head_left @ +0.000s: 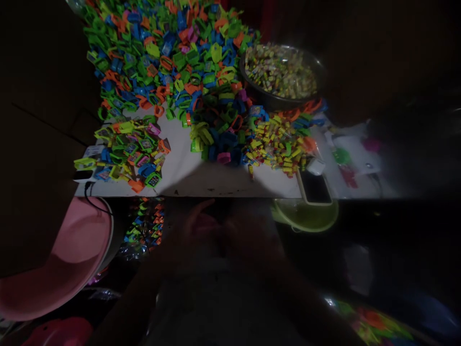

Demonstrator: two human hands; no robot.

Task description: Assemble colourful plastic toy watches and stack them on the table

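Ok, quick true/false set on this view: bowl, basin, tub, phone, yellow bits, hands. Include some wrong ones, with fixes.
1. The bowl holds many small pieces. True.
2. The phone above the basin has a lit screen. False: its screen is dark.
3. The pink tub is left of both hands. True.
4. The left hand and right hand are at the table's far edge. False: they are just in front of its near edge; their grip is too dark to read.
5. The yellow bits lie nearer the person than the bowl. True.
6. The basin is left of the hands. False: it is to their right.
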